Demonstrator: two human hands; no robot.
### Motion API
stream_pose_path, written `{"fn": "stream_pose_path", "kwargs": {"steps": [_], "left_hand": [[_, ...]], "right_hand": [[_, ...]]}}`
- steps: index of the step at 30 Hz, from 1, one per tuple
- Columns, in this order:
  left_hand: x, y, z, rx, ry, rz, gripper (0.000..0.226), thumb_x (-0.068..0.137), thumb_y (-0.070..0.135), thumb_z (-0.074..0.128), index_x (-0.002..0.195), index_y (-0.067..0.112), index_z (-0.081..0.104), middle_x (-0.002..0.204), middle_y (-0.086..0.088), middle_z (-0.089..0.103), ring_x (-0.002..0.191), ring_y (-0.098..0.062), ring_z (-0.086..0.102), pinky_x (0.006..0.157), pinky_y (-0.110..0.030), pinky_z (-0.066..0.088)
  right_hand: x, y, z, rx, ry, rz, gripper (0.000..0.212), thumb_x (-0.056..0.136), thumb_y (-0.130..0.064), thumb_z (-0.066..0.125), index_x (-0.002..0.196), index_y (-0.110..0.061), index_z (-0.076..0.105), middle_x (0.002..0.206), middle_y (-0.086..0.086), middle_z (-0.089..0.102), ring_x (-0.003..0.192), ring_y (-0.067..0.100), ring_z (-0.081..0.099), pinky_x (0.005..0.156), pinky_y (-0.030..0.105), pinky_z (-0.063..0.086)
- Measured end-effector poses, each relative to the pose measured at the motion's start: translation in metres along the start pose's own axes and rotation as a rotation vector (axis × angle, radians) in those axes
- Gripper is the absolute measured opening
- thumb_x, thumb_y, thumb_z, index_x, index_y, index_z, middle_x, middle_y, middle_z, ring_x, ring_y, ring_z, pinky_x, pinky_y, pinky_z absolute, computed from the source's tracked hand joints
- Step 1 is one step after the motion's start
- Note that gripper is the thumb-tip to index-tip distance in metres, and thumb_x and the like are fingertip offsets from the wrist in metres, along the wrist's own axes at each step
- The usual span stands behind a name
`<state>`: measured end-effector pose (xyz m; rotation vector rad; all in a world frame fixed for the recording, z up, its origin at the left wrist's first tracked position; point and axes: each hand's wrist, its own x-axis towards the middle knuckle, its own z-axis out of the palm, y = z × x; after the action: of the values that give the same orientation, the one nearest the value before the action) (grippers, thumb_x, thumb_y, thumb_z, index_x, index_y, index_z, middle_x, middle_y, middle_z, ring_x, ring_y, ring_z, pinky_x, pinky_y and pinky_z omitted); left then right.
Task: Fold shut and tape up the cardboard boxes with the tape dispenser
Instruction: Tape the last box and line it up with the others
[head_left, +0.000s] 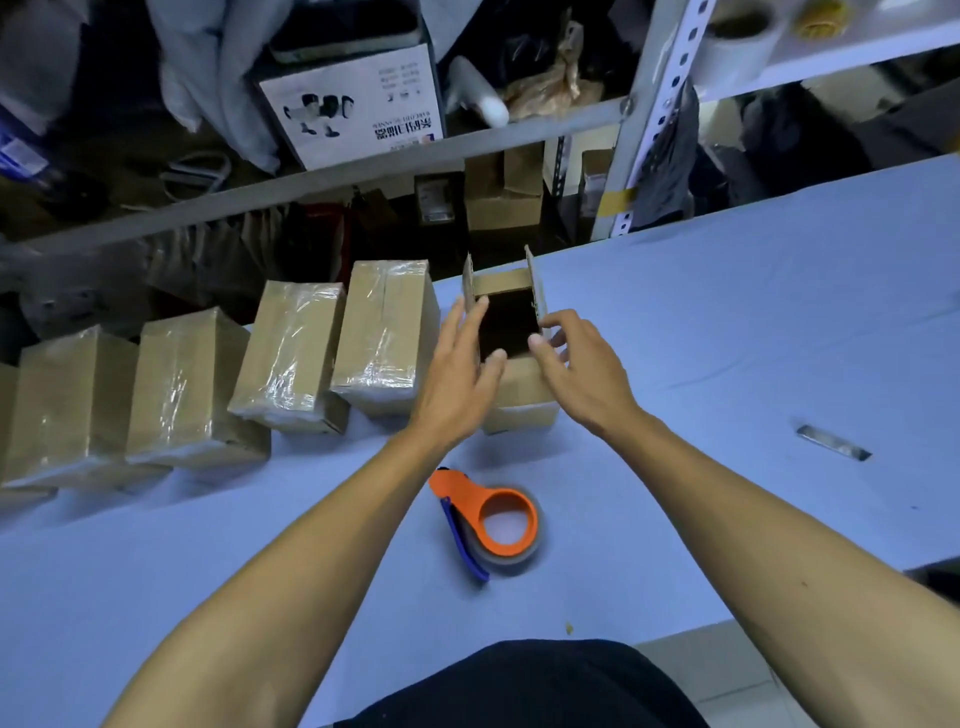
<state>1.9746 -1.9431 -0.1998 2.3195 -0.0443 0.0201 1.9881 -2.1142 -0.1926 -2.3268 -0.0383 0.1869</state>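
blue table (727, 322), taped boxes (291, 358), open box (519, 395), tape dispenser (491, 525)

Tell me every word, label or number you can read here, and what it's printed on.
White product box on the shelf: large dark characters, printed upside down in this view and too blurred to read; the small print above them is illegible too.
Small carton under the shelf: a label, too small to read.
Taped boxes, open box, tape dispenser: no text visible.

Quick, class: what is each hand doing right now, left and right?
Left hand: open, fingers spread on the left flap of the open box, gripping nothing.
Right hand: open, fingertips at the right flap, gripping nothing.
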Motion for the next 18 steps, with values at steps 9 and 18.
{"fn": "stream_pose_path", "kwargs": {"steps": [9,18], "left_hand": [[0.029,-0.016,0.038,-0.797,-0.109,-0.787,0.073,0.089,0.070,0.047,0.151,0.032,0.035,0.152,0.012,0.040,0.136,-0.011,0.040,0.111,-0.045,0.032],[0.027,-0.029,0.068,-0.923,-0.062,-0.686,0.056,0.086,0.045,0.069,0.137,0.037,0.048,0.124,0.014,0.067,0.116,-0.006,0.063,0.107,-0.045,0.045]], "right_hand": [[0.042,0.029,0.024,0.728,-0.177,0.532,0.067,0.096,-0.060,0.044,0.153,-0.028,0.030,0.156,-0.009,0.034,0.136,0.014,0.040,0.107,0.035,0.038],[0.043,0.037,0.046,0.602,-0.188,0.388,0.038,0.093,-0.055,0.052,0.126,-0.037,0.059,0.118,-0.013,0.068,0.108,0.008,0.064,0.100,0.040,0.051]]}}
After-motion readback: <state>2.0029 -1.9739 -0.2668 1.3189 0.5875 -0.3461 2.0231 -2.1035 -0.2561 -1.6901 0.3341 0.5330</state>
